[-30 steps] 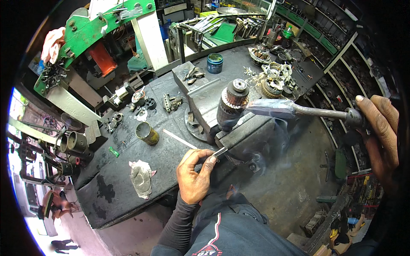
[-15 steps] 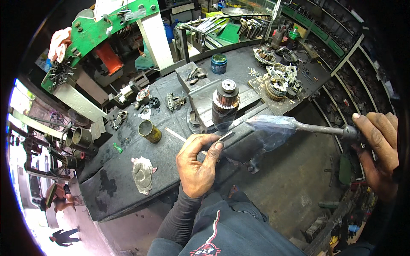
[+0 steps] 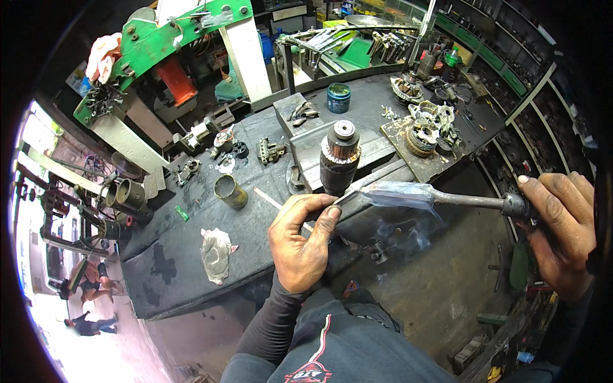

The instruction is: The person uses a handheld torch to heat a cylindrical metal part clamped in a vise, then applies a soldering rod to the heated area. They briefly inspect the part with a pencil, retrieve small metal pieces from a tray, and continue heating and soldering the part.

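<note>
An upright motor armature [image 3: 338, 158] with a copper band and steel shaft stands on a dark metal block [image 3: 377, 150] on the workbench. My left hand [image 3: 301, 241] pinches a thin solder stick [image 3: 348, 195] at the armature's base. My right hand [image 3: 559, 230] grips the handle of a large soldering iron [image 3: 440, 196], whose broad grey head points left toward the armature's foot. A little smoke hangs under the iron's head.
On the black bench [image 3: 191, 268] lie a small brass-coloured can [image 3: 230, 191], a crumpled rag [image 3: 216, 254], a blue tin [image 3: 338, 97], motor parts [image 3: 428, 124] and small metal pieces. A green and white press frame [image 3: 166, 38] stands behind. People are on the street at left [image 3: 89, 287].
My left hand has moved up and right, bringing the thin stick to the armature's base. The iron's head has dropped lower, and my right hand has come closer.
</note>
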Demonstrator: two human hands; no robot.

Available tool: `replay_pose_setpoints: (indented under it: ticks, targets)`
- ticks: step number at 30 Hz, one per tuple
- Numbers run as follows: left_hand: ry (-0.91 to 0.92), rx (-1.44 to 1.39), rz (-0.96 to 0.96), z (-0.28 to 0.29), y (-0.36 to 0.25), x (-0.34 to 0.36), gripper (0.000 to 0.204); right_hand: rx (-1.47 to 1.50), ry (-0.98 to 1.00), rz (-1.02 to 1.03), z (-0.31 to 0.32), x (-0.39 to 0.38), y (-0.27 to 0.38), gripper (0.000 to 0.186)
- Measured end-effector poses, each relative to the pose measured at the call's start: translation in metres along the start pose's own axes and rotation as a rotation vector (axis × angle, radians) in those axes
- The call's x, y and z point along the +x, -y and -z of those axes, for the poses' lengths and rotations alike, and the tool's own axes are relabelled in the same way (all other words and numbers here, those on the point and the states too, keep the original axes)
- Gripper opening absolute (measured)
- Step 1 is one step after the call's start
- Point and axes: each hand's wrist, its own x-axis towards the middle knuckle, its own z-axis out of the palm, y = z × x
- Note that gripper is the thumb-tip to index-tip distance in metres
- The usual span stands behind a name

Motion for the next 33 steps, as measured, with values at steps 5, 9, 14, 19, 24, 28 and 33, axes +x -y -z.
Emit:
replay_pose_setpoints:
  ticks: [5,9,14,19,24,28,33]
  targets:
    - [-0.003,-0.014,-0.006,-0.001,0.003,-0.001,0.014,-0.055,-0.002,0.053,0.001,0.008,0.002,0.058]
    - [-0.018,-0.02,0.012,0.002,0.003,0.0,0.014,-0.04,0.045,-0.021,0.005,0.009,0.004,0.06]
    - [-0.02,-0.07,0.151,0.008,0.0,-0.006,0.013,-0.081,0.008,-0.039,0.014,0.01,0.005,0.06]
    - [-0.027,-0.097,0.177,0.012,0.005,-0.01,0.012,-0.104,0.015,-0.043,0.021,0.02,0.007,0.063]
    - [-0.027,-0.101,0.203,0.017,0.011,-0.015,0.012,-0.079,0.025,-0.033,0.02,0.025,0.007,0.061]
    - [-0.018,-0.115,0.213,0.02,0.016,-0.018,0.013,-0.072,0.025,-0.034,0.019,0.025,0.007,0.061]
    - [-0.022,-0.12,0.235,0.022,0.019,-0.021,0.013,-0.057,0.046,-0.05,0.019,0.031,0.01,0.064]
